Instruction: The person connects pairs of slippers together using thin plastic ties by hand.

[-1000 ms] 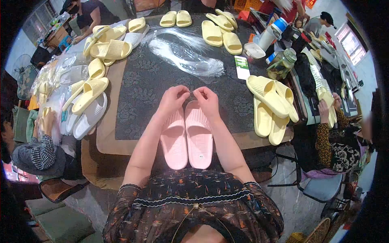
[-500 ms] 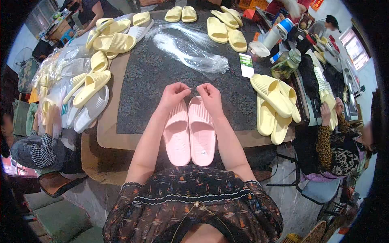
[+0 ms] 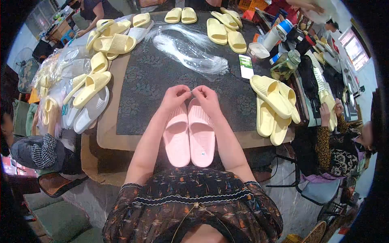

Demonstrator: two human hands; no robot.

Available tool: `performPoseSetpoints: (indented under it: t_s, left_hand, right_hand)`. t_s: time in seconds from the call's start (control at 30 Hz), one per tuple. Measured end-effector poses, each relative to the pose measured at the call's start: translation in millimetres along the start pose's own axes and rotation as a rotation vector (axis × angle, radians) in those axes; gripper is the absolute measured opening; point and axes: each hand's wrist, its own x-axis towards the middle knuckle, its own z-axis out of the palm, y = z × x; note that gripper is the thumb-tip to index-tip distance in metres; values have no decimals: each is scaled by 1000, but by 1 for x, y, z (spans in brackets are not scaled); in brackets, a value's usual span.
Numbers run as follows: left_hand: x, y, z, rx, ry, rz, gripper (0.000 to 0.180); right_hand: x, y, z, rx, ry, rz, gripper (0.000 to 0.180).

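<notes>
Pinching at the toe ends, my left hand (image 3: 175, 97) and right hand (image 3: 206, 98) grasped the paired pink slippers (image 3: 189, 133), heels at 6 o'clock, aligned on the counter (image 3: 109, 133).

Slipper pair (image 3: 189, 135) on mat (image 3: 150, 85), between side slipper piles (image 3: 273, 107).

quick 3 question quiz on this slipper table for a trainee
1. True or false: both hands, the left hand and the right hand, are at the toe end of the pink slippers.
2. What colour are the slippers stacked at the table's right edge? A green, B pale yellow, C black.
3. What lies on the dark mat beyond the hands?

Key: 1 true. 2 B. 3 clear plastic bags.
</notes>
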Motion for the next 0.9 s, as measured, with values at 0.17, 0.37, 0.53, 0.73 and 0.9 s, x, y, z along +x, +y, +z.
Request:
performPoseSetpoints:
  t_s: [0.17,0.37,0.53,0.73,0.9]
  left_hand:
    - [1,7,3,-76,-11,-70,13]
    - [-1,9,4,-22,-61,-37,14]
    - [-2,10,-1,-55,49,-67,15]
    - [-4,16,4,9,-51,25,16]
    - [-3,9,1,-14,33,-38,16]
  right_hand:
    - [4,10,-5,-104,82,-57,17]
    - [7,21,-4,-41,8,-63,18]
    - [5,13,-2,-97,100,-55,17]
    - [2,8,-4,-118,51,-80,18]
    - [-2,-6,0,-47,-57,-41,16]
